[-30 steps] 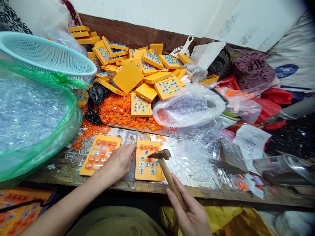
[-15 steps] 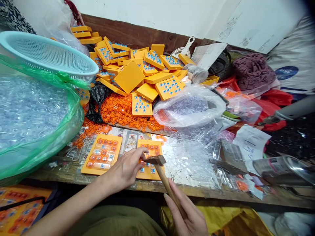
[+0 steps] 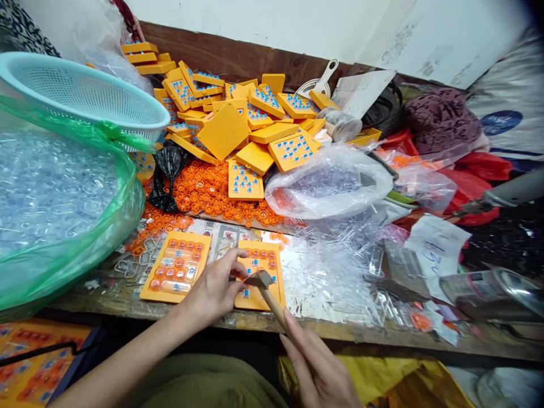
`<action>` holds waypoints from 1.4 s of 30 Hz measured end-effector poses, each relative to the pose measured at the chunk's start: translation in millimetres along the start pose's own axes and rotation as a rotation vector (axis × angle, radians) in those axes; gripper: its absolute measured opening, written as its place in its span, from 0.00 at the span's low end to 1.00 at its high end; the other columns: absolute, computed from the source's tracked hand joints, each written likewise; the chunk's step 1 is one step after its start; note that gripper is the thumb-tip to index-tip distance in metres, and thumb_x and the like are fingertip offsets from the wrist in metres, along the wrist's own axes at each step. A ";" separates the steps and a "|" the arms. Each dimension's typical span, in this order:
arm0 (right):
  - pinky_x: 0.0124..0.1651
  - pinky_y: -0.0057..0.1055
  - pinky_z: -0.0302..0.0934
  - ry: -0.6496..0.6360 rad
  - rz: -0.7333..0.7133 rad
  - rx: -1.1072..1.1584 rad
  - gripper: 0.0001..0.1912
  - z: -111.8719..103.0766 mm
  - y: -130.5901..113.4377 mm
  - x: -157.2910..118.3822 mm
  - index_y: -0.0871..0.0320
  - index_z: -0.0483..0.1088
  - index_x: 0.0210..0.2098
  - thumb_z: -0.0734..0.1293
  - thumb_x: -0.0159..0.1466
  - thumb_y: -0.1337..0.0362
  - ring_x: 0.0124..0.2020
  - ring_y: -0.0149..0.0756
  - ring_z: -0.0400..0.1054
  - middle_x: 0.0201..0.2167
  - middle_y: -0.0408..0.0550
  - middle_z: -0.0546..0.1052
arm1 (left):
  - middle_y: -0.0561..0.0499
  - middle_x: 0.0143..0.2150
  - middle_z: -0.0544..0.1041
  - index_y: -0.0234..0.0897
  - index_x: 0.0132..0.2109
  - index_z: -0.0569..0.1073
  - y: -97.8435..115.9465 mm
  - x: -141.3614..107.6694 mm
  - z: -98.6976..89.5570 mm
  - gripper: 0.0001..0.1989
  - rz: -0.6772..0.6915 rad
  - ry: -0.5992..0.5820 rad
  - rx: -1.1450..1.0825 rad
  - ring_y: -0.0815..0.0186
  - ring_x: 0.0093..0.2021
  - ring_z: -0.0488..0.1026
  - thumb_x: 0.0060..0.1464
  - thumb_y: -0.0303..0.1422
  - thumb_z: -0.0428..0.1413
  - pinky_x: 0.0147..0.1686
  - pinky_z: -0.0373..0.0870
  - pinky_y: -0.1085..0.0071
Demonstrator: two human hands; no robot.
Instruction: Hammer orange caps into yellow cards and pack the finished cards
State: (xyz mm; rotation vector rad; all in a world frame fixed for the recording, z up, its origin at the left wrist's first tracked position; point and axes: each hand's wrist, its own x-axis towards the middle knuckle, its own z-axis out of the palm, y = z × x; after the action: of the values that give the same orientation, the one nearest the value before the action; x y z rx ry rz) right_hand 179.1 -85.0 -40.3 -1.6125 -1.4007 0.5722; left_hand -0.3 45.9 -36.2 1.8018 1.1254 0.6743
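Hammer on keypad plate, bench edge

Hammer (image 3: 267, 293): small metal head, pale wooden handle. Since half a second ago the head has dropped lower and nearer the person, from the plate's middle rows to its lower rows; the handle now shows shorter above the fist. Long axis runs from the right hand (image 3: 318, 371) up and to the left, head end pointing away from the person, toward the left fingertips.

Right hand: fingers clenched around the handle's lower end.

Left hand (image 3: 215, 290): fingers curled and pressed on the plate's left edge, thumb tip just beside the hammer head; it has slid slightly down the plate.

Keypad plate (image 3: 259, 274): orange rectangle, orange caps in the upper rows, blue-and-white studs in the lower rows, lying flat under head and fingertips.

Second plate (image 3: 175, 266): orange, fully capped, just left of the left knuckles.

Loose orange caps (image 3: 208, 195): heaped beyond the fingertips.
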 end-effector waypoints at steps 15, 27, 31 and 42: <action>0.16 0.22 0.54 0.335 0.482 0.344 0.39 -3.8 15.7 44.3 0.60 0.62 0.60 0.72 0.53 0.52 0.15 0.24 0.55 0.17 0.35 0.65 | 0.46 0.43 0.76 0.35 0.42 0.75 45.1 122.4 17.8 0.07 0.085 -0.196 0.416 0.59 0.43 0.74 0.57 0.31 0.54 0.43 0.71 0.61; 0.18 0.21 0.54 0.282 0.463 0.360 0.35 -7.6 24.0 42.2 0.59 0.62 0.60 0.71 0.56 0.53 0.15 0.23 0.55 0.15 0.34 0.65 | 0.51 0.30 0.79 0.35 0.34 0.77 39.7 40.5 -1.6 0.03 0.106 -0.204 0.181 0.67 0.31 0.74 0.51 0.27 0.58 0.33 0.69 0.73; 0.18 0.21 0.54 0.255 0.470 0.324 0.32 -5.5 16.8 37.7 0.57 0.66 0.57 0.71 0.56 0.54 0.15 0.23 0.55 0.14 0.34 0.65 | 0.48 0.33 0.79 0.35 0.35 0.78 19.7 12.3 9.9 0.05 0.263 -0.093 0.212 0.62 0.37 0.73 0.52 0.25 0.57 0.40 0.70 0.67; 0.47 0.27 0.70 -0.027 -0.238 -0.158 0.25 -27.9 20.9 5.8 0.52 0.67 0.57 0.65 0.61 0.71 0.45 0.39 0.75 0.49 0.47 0.77 | 0.46 0.35 0.79 0.33 0.42 0.76 -2.8 5.7 27.1 0.08 0.417 0.176 0.142 0.62 0.36 0.70 0.54 0.26 0.57 0.37 0.71 0.65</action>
State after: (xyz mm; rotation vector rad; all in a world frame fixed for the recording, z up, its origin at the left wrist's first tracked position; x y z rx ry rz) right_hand 214.2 -87.7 -43.1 -1.5347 -1.6651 0.3520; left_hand 22.5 40.9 -51.3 2.1601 0.9321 1.0349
